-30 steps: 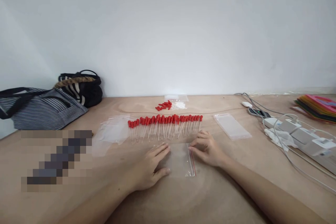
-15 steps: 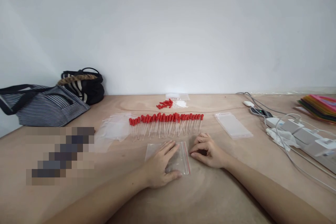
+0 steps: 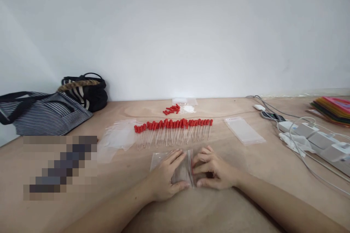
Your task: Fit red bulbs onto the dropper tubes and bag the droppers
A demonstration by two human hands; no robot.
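Note:
A clear zip bag [image 3: 182, 173] with a red line along its right edge lies flat on the wooden table. My left hand [image 3: 166, 176] rests on it with fingers spread, covering its middle. At the zip edge, my right hand [image 3: 216, 169] bends its fingers, with the fingertips touching the bag and the thumb apart below. Just beyond the bag, a row of clear droppers [image 3: 172, 134] with red rubber bulbs lies side by side.
Clear bags [image 3: 120, 134] lie loosely at left; a bag stack [image 3: 244, 130] lies at right. Loose red bulbs [image 3: 172, 109] and thin clear tubes [image 3: 188, 108] sit at the back. Striped bag [image 3: 51, 113], black bag [image 3: 94, 94], power strip with chargers [image 3: 322, 140], cables and coloured sheets [image 3: 332, 111] flank them.
My right hand has moved left and nearer me, onto the bag's zip edge. That edge has shifted slightly left. My left hand stays spread on the bag.

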